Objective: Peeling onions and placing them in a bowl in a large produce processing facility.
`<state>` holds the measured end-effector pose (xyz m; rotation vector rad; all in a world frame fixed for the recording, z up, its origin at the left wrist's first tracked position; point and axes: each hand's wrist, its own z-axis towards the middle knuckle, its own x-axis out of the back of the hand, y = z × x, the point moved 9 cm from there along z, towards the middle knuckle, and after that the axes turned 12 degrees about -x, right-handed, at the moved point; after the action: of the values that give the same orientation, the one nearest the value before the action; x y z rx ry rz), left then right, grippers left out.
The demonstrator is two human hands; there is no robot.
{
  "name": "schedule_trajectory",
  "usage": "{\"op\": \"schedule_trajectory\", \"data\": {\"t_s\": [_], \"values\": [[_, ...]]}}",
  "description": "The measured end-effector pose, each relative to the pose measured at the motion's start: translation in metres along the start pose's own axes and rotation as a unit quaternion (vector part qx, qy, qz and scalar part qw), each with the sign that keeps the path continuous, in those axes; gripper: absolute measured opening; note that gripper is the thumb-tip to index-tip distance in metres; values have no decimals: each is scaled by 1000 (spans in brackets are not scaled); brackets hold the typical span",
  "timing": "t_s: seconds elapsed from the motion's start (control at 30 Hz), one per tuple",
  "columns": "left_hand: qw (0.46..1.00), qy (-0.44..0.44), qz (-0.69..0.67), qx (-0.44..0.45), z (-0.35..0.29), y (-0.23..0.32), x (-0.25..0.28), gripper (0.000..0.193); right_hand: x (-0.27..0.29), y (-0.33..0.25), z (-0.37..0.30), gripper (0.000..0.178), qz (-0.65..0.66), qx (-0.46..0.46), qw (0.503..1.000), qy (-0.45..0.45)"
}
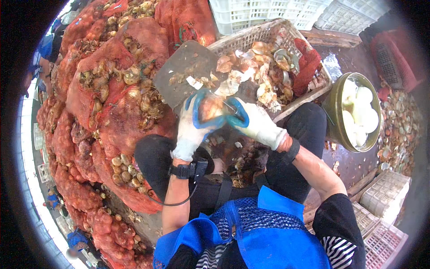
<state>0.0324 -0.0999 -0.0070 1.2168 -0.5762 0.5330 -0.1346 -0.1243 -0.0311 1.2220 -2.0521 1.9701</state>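
Note:
My left hand [191,127], in a white glove with blue-coated fingers, is closed round a brown-skinned onion [211,109]. My right hand [256,122], gloved the same way, is right beside it with its fingers curled round a small knife [230,106]. Only a thin piece of the blade shows; the handle is hidden in the glove. Both hands are above my lap, at the near edge of a dark worn board [169,77] with scraps of skin on it. Behind them a dirty white crate [289,107] holds loose onion skins [264,60].
Red mesh sacks of onions [130,107] are piled along my left. To the right stands an olive bucket [333,114] with several peeled white onions [363,95]. White crates [268,13] line the back, and another crate [386,197] is at the lower right. Skins litter the floor.

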Motion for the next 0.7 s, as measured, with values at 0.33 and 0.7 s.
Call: {"op": "schedule_trajectory", "data": {"t_s": [0.33, 0.7], "values": [[999, 33, -36, 20, -1, -13, 0, 78, 22, -3, -16, 43, -13, -2, 999, 48], [999, -4, 51, 10, -10, -6, -9, 99, 4, 7, -25, 29, 34, 3, 996, 80]]}}
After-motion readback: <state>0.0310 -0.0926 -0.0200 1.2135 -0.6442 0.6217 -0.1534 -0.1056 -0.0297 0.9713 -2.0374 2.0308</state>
